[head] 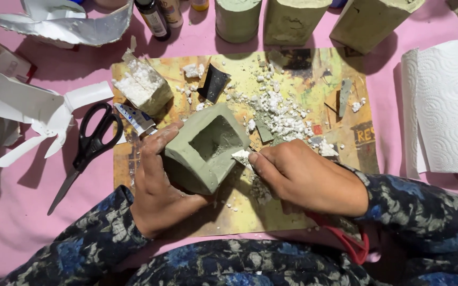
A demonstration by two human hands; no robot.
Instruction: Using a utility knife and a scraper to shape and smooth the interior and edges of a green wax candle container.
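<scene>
There, near the middle of the printed yellow work mat (298, 212), the hollow grey-green square block of cast plaster or clay (205, 148) lay tilted on one side, its open cavity turned up toward the camera. The left hand (157, 185) cupped it from the left and beneath, fingers closed along its outer wall and thumb under its base, so that hand was clamped on the block. The right hand (306, 177) sat just beside the block's right rim, its thumb and fingers pinched together on a small pale scraping piece (241, 155) whose tip touched the rim's edge. Both wrists wore dark floral sleeves.

White crumbs of foam or plaster (276, 108) were scattered over the mat above the right hand. A torn carton stuffed with white foam (144, 85) stood just up-left of the block, and a small dark folded scrap (214, 82) lay near it. Black-handled scissors (94, 140) rested on the pink cloth (6, 212) left of the mat, beside cut white carton pieces (22, 106). Three more grey-green cast blocks (292, 21) stood in a row along the mat's far edge, with small dark bottles (155, 18) to their left. A roll of white paper towel (446, 106) lay well apart at the right.
</scene>
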